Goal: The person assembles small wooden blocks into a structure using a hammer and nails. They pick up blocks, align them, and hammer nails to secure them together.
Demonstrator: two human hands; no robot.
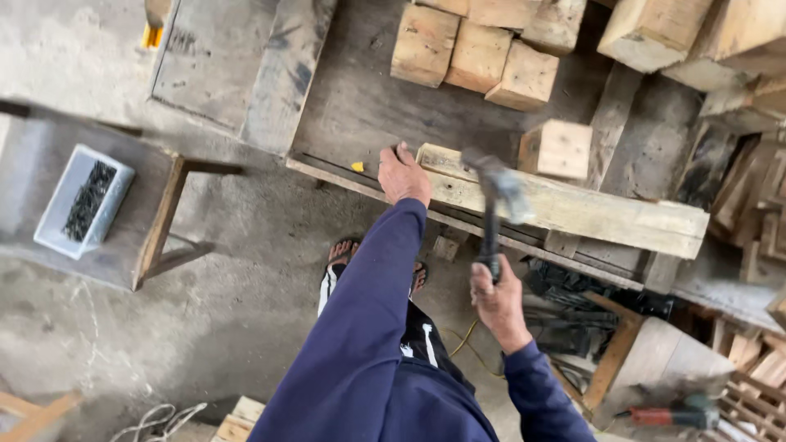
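A long pale wooden plank (573, 209) lies across the front edge of the grey counter (360, 106), and one end sticks out past the counter to the right. The left hand (403, 176) rests on the near end of the plank, flat and pressing down, with the fingers laid over the wood. The right hand (498, 299) is wrapped tight around the dark handle of a hammer (494, 205). The hammer is up in the air over the plank, and its metal head looks blurry. Both arms wear dark blue sleeves. A small wooden block (557, 149) sits on the counter just behind the plank. Farther back there is a bunch of square wooden blocks (475, 53) lying close together. A tiny yellow bit (358, 167) lies on the counter near the left hand. Down below, two feet in sandals (344, 252) stand on the grey floor. To the left, well apart from the plank, a low wooden stool (155, 221) carries a white tray full of dark nails (86, 200). At the bottom right, a red power tool (667, 416) lies on the floor next to more pieces of wood.
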